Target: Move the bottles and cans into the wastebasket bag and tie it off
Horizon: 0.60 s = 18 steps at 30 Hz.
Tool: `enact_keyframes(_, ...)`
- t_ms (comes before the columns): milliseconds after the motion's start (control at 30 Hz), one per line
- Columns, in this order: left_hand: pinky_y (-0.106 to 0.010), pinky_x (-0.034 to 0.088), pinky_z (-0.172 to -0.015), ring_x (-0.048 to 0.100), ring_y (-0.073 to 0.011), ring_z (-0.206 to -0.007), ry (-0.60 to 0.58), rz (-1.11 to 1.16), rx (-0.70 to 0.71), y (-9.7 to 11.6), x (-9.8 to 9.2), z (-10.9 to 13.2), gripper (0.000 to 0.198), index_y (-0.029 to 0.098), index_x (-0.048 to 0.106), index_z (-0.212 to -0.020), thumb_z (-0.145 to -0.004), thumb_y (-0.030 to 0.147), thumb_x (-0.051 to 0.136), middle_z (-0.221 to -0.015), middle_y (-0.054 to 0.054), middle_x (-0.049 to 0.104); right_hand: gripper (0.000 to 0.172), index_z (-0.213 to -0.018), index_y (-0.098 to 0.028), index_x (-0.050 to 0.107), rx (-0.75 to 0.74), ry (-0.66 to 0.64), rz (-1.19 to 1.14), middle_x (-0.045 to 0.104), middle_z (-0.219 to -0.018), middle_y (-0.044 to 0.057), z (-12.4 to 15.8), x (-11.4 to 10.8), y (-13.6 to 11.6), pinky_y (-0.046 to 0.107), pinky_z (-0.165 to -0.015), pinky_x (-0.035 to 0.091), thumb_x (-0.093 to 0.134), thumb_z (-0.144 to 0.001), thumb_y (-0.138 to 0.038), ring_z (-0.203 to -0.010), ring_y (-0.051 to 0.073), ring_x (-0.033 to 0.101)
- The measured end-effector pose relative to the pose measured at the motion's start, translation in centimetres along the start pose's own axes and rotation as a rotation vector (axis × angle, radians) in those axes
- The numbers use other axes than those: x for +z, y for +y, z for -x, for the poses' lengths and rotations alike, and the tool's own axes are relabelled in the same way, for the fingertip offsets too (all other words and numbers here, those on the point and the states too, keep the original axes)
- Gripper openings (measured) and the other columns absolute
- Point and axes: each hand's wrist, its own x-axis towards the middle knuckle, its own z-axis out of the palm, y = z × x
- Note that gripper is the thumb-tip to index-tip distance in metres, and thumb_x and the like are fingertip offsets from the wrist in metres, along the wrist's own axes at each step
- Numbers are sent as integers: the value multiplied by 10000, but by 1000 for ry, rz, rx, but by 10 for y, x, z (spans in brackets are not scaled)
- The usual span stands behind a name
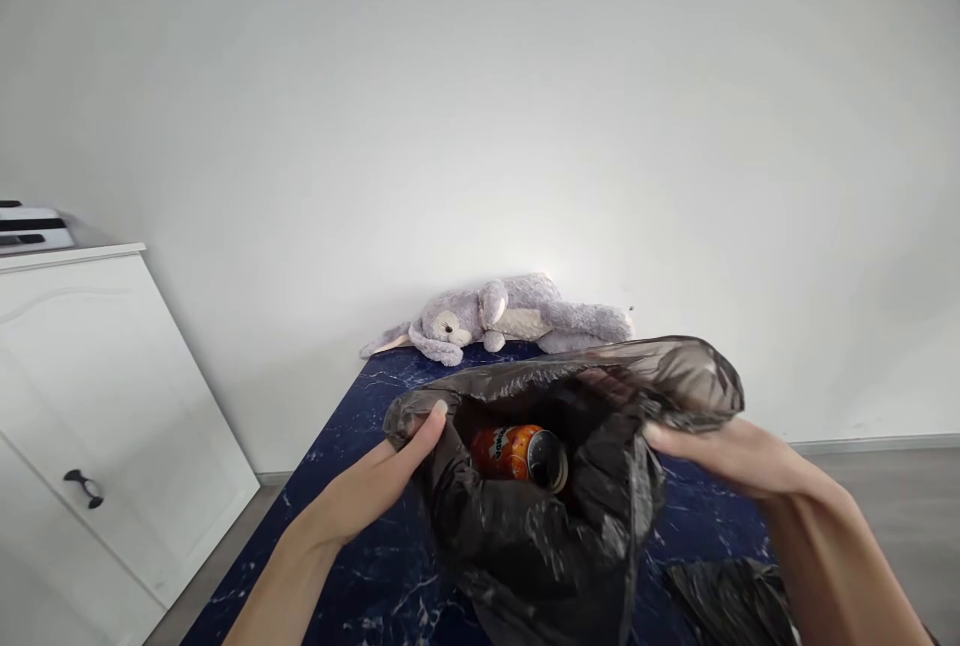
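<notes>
A black plastic bag (540,546) is spread open at its mouth above the table. My left hand (382,481) grips the left side of its rim, thumb on the inner edge and the fingers hidden under the plastic. On the opposite side, my right hand (720,451) pinches the rim the same way. Inside the bag lies an orange can (510,453) on its side, its metal top turned to the right. Neither hand touches the can.
The dark blue marbled table (390,576) reaches the wall. A grey plush rabbit (510,314) lies along its far edge. More black plastic (735,601) rests at the right, near my right forearm. A white cabinet (112,426) stands at the left.
</notes>
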Motion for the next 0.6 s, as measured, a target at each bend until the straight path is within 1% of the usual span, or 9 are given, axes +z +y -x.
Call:
enact_keyframes(67,-482,333,-1310,413,-346,-1592,22,6,-45,10,11,6,703,320,689,-1460,-940,784,601,-1701,-22,471,597,-1251,-265,816,110,18,-61,774,-1336,106,-6,10,-7,540,-1185,509,816,-833,-691,-1317,373,681)
enact_keyframes(133,-520,284,-1327,351,-364,-1620,112,-13,-35,20,18,11,711,346,645,-1508,-939,771,614,-1729,-10,421,606,-1274,-257,805,167,51,-150,736,-1414,88,-11,18,-14,513,-1248,438,766,-877,-713,-1383,367,630)
enact_keyframes(200,-532,330,-1305,362,-392,-1610,250,-22,-13,27,20,16,679,346,653,-1499,-941,734,635,-1704,-15,465,606,-1232,-240,819,183,119,-236,756,-1379,85,-13,24,-20,492,-1249,435,764,-873,-726,-1364,366,640)
enact_keyframes(267,-482,429,-1247,404,-400,-1588,346,-35,54,31,18,19,618,326,691,-1455,-956,685,636,-1648,-25,549,598,-1213,-234,820,201,199,-320,785,-1315,86,-14,28,-22,489,-1208,480,783,-861,-716,-1323,367,667)
enact_keyframes(367,-381,527,-1126,516,-378,-1504,359,-54,175,32,10,18,532,306,738,-1375,-957,626,662,-1504,-37,686,528,-1187,-243,813,194,300,-498,801,-1264,84,-16,30,-24,467,-1113,570,816,-854,-652,-1273,362,700)
enact_keyframes(433,-329,596,-941,687,-345,-1263,363,17,179,31,7,15,494,285,779,-1272,-928,631,704,-1247,-63,795,449,-1172,-263,807,160,337,-638,805,-1240,70,-18,32,-25,432,-1072,604,818,-865,-591,-1259,342,711)
enact_keyframes(500,-282,580,-656,736,-265,-836,351,191,121,30,6,12,474,236,814,-1098,-875,650,760,-899,-60,786,327,-1102,-298,802,135,354,-750,817,-1158,43,-20,32,-25,402,-1064,610,813,-876,-534,-1244,313,719)
enact_keyframes(567,-233,448,-446,540,-143,-493,315,428,69,31,7,9,428,196,811,-973,-850,607,807,-625,1,639,209,-981,-315,771,78,337,-823,807,-1006,20,-22,32,-25,391,-1097,588,804,-887,-499,-1215,281,727)
enact_keyframes(600,-212,398,-400,427,-98,-413,294,550,58,32,7,8,371,184,808,-964,-868,542,812,-544,37,552,181,-935,-313,743,27,313,-848,773,-899,8,-22,31,-25,393,-1119,572,802,-892,-478,-1172,262,737)
